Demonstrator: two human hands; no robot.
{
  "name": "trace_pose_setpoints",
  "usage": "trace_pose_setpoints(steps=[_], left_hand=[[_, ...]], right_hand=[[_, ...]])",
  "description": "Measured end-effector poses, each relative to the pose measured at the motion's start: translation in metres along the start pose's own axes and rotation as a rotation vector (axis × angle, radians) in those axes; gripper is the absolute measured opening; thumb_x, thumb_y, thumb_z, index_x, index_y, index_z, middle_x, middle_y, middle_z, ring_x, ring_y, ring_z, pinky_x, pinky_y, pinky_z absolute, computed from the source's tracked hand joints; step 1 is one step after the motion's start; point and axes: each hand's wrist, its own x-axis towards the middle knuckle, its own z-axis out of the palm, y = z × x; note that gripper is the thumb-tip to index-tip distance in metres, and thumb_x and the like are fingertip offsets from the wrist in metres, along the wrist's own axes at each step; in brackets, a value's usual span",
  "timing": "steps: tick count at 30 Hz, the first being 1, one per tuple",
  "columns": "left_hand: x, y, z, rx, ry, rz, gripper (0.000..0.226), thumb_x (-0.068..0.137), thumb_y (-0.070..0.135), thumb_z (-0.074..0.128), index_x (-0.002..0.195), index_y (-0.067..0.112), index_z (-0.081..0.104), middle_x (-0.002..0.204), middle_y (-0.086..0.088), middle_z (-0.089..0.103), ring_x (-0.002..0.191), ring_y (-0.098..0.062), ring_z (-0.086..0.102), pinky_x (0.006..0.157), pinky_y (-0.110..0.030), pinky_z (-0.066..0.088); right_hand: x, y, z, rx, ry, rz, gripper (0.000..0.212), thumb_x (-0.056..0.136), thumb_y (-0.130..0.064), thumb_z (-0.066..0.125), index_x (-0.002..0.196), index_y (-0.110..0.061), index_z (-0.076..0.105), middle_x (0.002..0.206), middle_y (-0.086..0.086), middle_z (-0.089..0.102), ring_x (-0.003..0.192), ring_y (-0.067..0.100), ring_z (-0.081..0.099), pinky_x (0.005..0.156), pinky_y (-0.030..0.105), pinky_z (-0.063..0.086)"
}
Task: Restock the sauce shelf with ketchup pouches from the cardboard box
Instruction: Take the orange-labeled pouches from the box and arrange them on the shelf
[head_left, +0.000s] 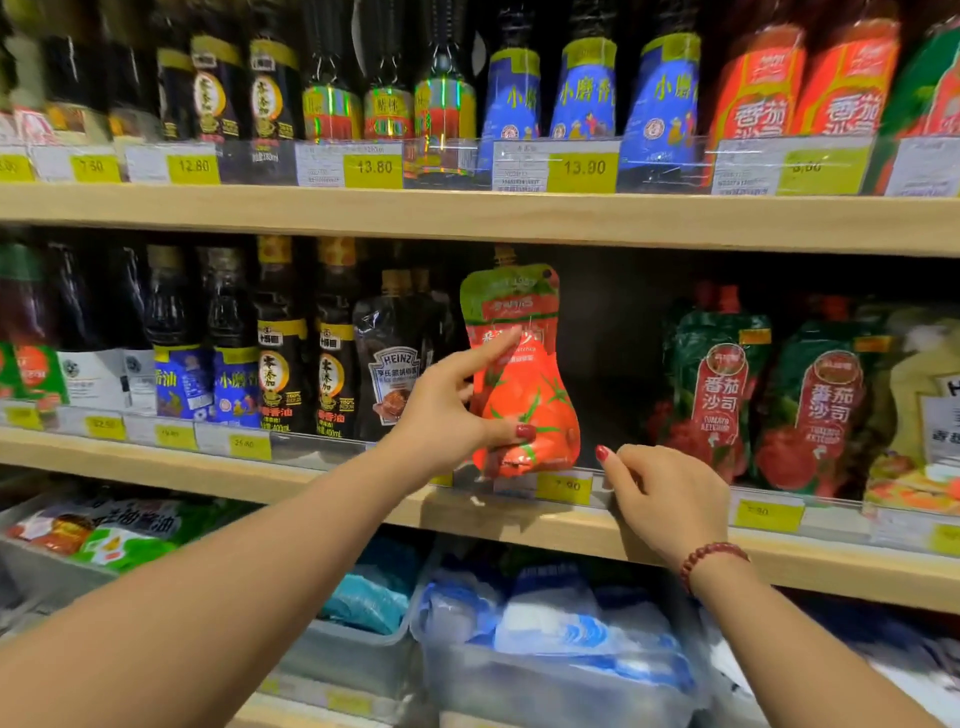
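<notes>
Just right of Heinz pouch (397, 364), holds ketchup pouch (530, 395) upright with left hand (441, 415): thumb across its lower front, index stretched up the face, probably to seat it standing there. Further right, curls right hand (670, 499) against rail (563, 487); grip unclear, perhaps steadying.
</notes>
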Motion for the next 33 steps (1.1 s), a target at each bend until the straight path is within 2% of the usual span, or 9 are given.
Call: trace_pose_setpoints(steps=[2, 5, 7, 13, 16, 20, 23, 27, 33], left_hand=[[0.018, -0.004, 0.001, 0.015, 0.043, -0.002, 0.085, 0.063, -0.005, 0.081, 0.129, 0.038, 0.048, 0.132, -0.001, 0.052, 0.113, -0.019, 0.058, 0.088, -0.035, 0.054], [0.04, -0.013, 0.006, 0.157, 0.069, 0.046, 0.084, 0.065, -0.001, 0.082, 0.136, 0.024, 0.046, 0.125, -0.003, 0.055, 0.108, -0.016, 0.059, 0.093, -0.034, 0.051], [0.051, -0.022, 0.007, 0.241, 0.064, 0.056, 0.088, 0.064, 0.0, 0.081, 0.138, 0.031, 0.043, 0.128, -0.004, 0.052, 0.112, -0.016, 0.056, 0.096, -0.032, 0.049], [0.062, -0.05, 0.006, 0.293, -0.097, 0.022, 0.095, 0.063, 0.002, 0.082, 0.125, 0.06, 0.039, 0.133, -0.002, 0.042, 0.123, -0.019, 0.046, 0.102, -0.041, 0.044], [0.061, -0.06, 0.007, 0.274, -0.125, -0.037, 0.1, 0.064, 0.001, 0.082, 0.129, 0.062, 0.035, 0.135, 0.0, 0.038, 0.125, -0.017, 0.043, 0.101, -0.04, 0.046], [0.062, -0.06, 0.005, 0.311, -0.147, -0.082, 0.112, 0.066, -0.002, 0.079, 0.131, 0.067, 0.021, 0.135, 0.003, 0.034, 0.125, -0.018, 0.042, 0.098, -0.038, 0.048], [0.058, -0.057, 0.007, 0.402, -0.137, -0.072, 0.117, 0.067, -0.002, 0.078, 0.129, 0.072, 0.013, 0.132, 0.002, 0.035, 0.119, -0.019, 0.047, 0.093, -0.039, 0.052], [0.051, -0.057, 0.002, 0.388, -0.094, -0.05, 0.119, 0.065, -0.002, 0.079, 0.13, 0.071, 0.011, 0.136, 0.001, 0.039, 0.115, -0.02, 0.053, 0.081, -0.04, 0.058], [0.046, -0.056, -0.002, 0.568, -0.045, -0.05, 0.12, 0.069, 0.005, 0.078, 0.13, 0.07, -0.002, 0.133, -0.001, 0.044, 0.11, -0.021, 0.057, 0.08, -0.043, 0.058]], right_hand=[[-0.001, -0.001, 0.0, -0.009, 0.023, -0.013, 0.048, 0.09, -0.047, 0.038, 0.049, -0.023, 0.039, 0.045, -0.008, 0.04, 0.047, 0.005, 0.04, 0.042, 0.024, 0.014], [-0.001, -0.001, 0.001, -0.017, 0.038, -0.03, 0.048, 0.09, -0.045, 0.04, 0.048, -0.023, 0.039, 0.044, -0.009, 0.038, 0.045, 0.006, 0.038, 0.042, 0.023, 0.013], [-0.001, -0.002, 0.002, -0.025, 0.057, -0.044, 0.047, 0.09, -0.043, 0.042, 0.047, -0.023, 0.039, 0.043, -0.009, 0.037, 0.044, 0.007, 0.038, 0.042, 0.022, 0.012], [-0.002, -0.001, 0.004, -0.04, 0.078, -0.072, 0.046, 0.09, -0.041, 0.044, 0.048, -0.024, 0.039, 0.043, -0.007, 0.039, 0.043, 0.008, 0.038, 0.045, 0.019, 0.01], [-0.002, -0.002, 0.004, -0.036, 0.08, -0.073, 0.046, 0.089, -0.04, 0.048, 0.047, -0.025, 0.037, 0.042, -0.009, 0.036, 0.041, 0.005, 0.034, 0.045, 0.018, 0.009], [-0.002, -0.003, 0.004, -0.025, 0.106, -0.08, 0.048, 0.089, -0.038, 0.052, 0.047, -0.027, 0.032, 0.041, -0.011, 0.03, 0.04, 0.002, 0.029, 0.044, 0.018, 0.009], [-0.003, -0.002, 0.004, -0.015, 0.118, -0.079, 0.047, 0.088, -0.037, 0.053, 0.047, -0.025, 0.034, 0.041, -0.009, 0.032, 0.04, 0.005, 0.033, 0.043, 0.018, 0.009], [-0.003, -0.002, 0.006, -0.003, 0.132, -0.073, 0.046, 0.088, -0.041, 0.046, 0.046, -0.026, 0.033, 0.04, -0.008, 0.033, 0.04, 0.005, 0.035, 0.043, 0.018, 0.011], [-0.003, -0.002, 0.006, 0.005, 0.16, -0.07, 0.05, 0.091, -0.04, 0.046, 0.046, -0.024, 0.033, 0.04, -0.008, 0.032, 0.04, 0.006, 0.035, 0.042, 0.018, 0.012]])
